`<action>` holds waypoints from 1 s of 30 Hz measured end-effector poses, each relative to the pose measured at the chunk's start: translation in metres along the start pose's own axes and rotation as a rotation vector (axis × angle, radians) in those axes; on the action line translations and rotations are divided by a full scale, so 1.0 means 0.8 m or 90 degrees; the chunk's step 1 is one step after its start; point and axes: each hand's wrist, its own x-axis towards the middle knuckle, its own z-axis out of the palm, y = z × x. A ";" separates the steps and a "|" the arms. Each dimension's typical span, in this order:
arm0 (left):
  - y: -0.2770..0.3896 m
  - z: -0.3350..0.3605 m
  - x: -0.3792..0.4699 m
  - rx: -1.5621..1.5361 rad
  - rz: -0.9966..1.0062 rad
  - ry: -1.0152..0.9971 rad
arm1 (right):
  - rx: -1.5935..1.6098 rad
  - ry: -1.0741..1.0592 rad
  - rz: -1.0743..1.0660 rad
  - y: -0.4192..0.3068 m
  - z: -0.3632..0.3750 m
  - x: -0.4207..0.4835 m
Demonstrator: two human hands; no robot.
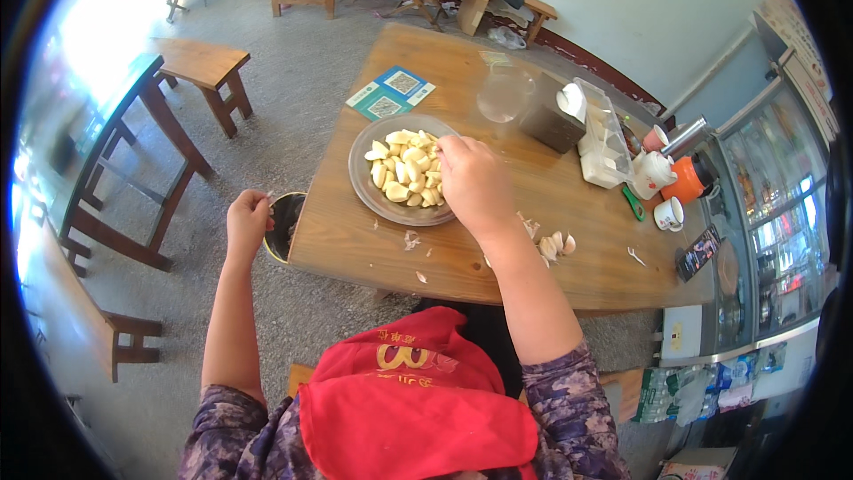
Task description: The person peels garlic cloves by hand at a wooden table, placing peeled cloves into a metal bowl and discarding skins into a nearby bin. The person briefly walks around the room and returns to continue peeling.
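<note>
A metal plate point(363, 187) heaped with peeled garlic cloves point(406, 170) sits on the wooden table point(466, 273). My right hand point(474, 180) reaches over the plate's right side, fingertips bunched at the edge of the heap; whether a clove is between them is hidden. Out past the table's left edge, my left hand point(250, 220) pinches a small pale scrap, seemingly garlic skin point(270, 195). Just beside and below it stands a dark-lined bin point(283, 213), partly covered by the tabletop. Unpeeled garlic cloves point(556, 245) lie right of my right forearm, and loose skins point(412, 240) are scattered before the plate.
Behind the plate lie cards with printed codes point(392, 93). A clear round container point(504, 95), tissue box point(554, 117), plastic organizer point(603, 140), green peeler point(634, 204), enamel mug point(668, 215) and propped phone point(698, 253) stand or lie farther right. A wooden bench point(193, 60) is at left.
</note>
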 end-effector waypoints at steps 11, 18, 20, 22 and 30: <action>-0.168 0.032 0.073 0.076 -0.074 -0.068 | 0.126 0.076 0.252 0.090 -0.120 -0.078; -0.161 0.045 0.054 0.196 0.039 -0.032 | 0.121 0.062 0.465 0.114 -0.171 -0.162; -0.147 0.043 0.040 0.191 0.032 -0.006 | 0.108 0.073 0.448 0.109 -0.166 -0.177; -0.154 0.035 0.031 0.148 0.008 0.020 | 0.119 0.077 0.421 0.096 -0.160 -0.175; -0.194 -0.012 0.013 0.086 0.075 0.130 | 0.031 0.103 0.329 0.095 -0.137 -0.190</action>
